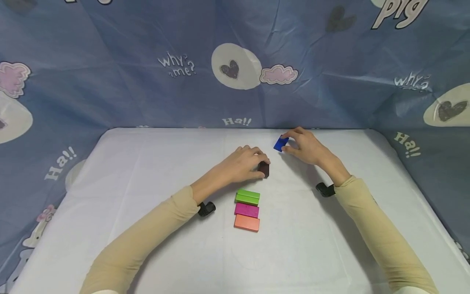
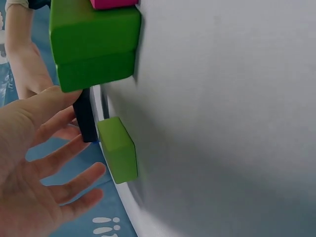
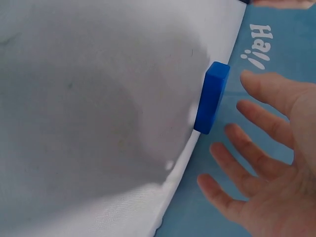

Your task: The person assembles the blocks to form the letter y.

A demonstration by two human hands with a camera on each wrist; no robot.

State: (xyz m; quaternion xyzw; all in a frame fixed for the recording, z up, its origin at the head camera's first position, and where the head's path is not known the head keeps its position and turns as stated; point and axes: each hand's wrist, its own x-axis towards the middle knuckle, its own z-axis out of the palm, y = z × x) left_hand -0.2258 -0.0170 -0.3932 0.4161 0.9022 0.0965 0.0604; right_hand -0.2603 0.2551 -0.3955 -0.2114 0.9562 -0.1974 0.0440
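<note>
My left hand (image 1: 244, 165) pinches a dark brown block (image 1: 263, 169) between thumb and fingertips; in the left wrist view this block (image 2: 85, 116) looks almost black. A light green block (image 2: 117, 150) stands beside the left fingers there, hidden behind the hand in the head view. Toward the back edge, my right hand (image 1: 306, 145) has its thumb and fingers spread at a blue block (image 1: 280, 143). The right wrist view shows that blue block (image 3: 212, 98) upright, with the relaxed fingers (image 3: 259, 118) curved beside it and a gap between.
Nearer the body, two green blocks (image 1: 247, 197), a magenta block (image 1: 247, 210) and an orange block (image 1: 247, 223) lie in a column on the white tabletop (image 1: 176, 253). A blue printed cloth (image 1: 139, 90) rises behind the table's back edge.
</note>
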